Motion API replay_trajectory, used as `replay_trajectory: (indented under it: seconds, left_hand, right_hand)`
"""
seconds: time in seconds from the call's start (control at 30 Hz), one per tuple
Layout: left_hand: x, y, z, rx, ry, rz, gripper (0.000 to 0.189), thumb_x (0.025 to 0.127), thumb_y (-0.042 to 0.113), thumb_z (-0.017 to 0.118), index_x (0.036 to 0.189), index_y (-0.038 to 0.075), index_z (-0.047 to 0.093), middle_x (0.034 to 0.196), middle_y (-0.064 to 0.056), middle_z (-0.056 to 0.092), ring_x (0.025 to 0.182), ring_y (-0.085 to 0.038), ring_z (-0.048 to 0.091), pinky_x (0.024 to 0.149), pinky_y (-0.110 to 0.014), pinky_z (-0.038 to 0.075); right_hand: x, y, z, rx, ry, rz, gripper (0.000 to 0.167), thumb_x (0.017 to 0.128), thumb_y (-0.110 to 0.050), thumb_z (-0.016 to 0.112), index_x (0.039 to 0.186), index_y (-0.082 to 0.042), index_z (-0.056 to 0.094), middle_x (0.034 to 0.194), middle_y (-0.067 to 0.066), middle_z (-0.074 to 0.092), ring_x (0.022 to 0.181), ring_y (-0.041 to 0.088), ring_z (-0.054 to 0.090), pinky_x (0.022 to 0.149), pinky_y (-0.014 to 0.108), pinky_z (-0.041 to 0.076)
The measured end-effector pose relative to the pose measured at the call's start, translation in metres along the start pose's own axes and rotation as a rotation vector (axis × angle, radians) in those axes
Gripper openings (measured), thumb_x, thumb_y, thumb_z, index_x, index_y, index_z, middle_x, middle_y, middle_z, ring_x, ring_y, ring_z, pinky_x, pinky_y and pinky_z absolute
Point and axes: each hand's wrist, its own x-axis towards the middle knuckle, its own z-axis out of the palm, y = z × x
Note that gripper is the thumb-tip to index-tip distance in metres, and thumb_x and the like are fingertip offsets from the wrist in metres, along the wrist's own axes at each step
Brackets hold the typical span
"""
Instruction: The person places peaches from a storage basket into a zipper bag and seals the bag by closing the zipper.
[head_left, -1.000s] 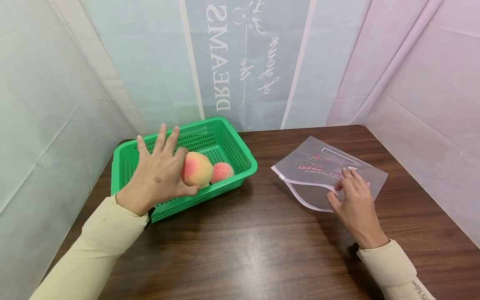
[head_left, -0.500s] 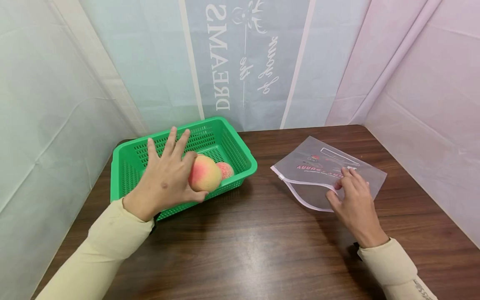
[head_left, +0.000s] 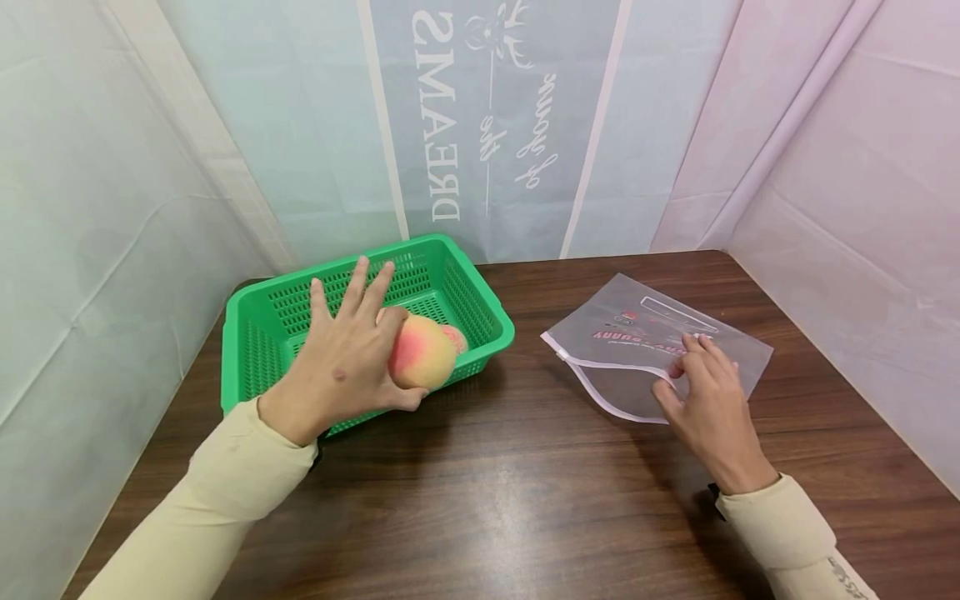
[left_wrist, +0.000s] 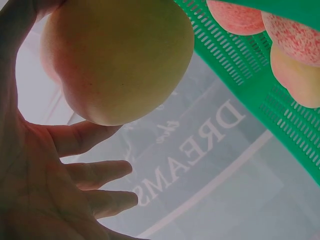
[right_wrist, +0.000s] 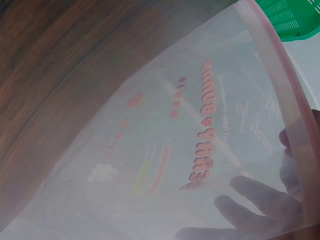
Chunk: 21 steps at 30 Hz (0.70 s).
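Note:
My left hand [head_left: 337, 367] grips a big yellow-red peach [head_left: 423, 354] between thumb and index finger, its other fingers spread. The peach is lifted over the front rim of a green perforated basket [head_left: 491, 304]. A speckled pink peach [head_left: 456, 338] shows behind it inside the basket. To the right, my right hand [head_left: 712, 408] pinches the mouth edge of a clear printed zip bag [head_left: 592, 321]. The bag's white-pink mouth gapes, with the slider [head_left: 562, 354] at its left end. In the right wrist view, fingers [right_wrist: 250, 200] show through the plastic.
Several more fruits lie in the basket in the left wrist view, among them a speckled one [left_wrist: 295, 35] and a yellowish one [left_wrist: 300, 82]. A brown wood-grain table [head_left: 480, 500] bears everything. Fabric walls [head_left: 300, 125] enclose the back and sides.
My left hand has carried the big peach to the right and slightly toward me, partly covering the speckled pink one. The right hand and bag have stayed nearly still.

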Motion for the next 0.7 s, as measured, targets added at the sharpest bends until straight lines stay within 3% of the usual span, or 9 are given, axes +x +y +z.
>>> replay_trajectory:
  seconds: [0.3, 0.7]
  left_hand:
    - [0.004, 0.006, 0.003, 0.001, -0.028, 0.010, 0.076, 0.058, 0.059, 0.086, 0.102, 0.002, 0.060, 0.152, -0.030, 0.034, 0.144, -0.051, 0.023, 0.095, -0.085, 0.019]
    - [0.010, 0.011, 0.007, -0.002, -0.008, 0.048, 0.077, 0.057, 0.061, 0.084, 0.100, 0.002, 0.059, 0.153, -0.031, 0.034, 0.144, -0.051, 0.023, 0.096, -0.084, 0.021]
  right_hand:
    - [0.001, 0.000, 0.000, -0.004, 0.002, -0.005, 0.018, 0.068, 0.006, 0.067, 0.078, 0.000, 0.053, 0.124, 0.035, 0.060, 0.120, 0.052, 0.054, 0.094, 0.078, 0.033]
    - [0.001, -0.001, -0.001, -0.007, -0.009, 0.013, 0.019, 0.068, 0.006, 0.069, 0.078, 0.000, 0.054, 0.125, 0.035, 0.060, 0.123, 0.051, 0.052, 0.094, 0.078, 0.031]
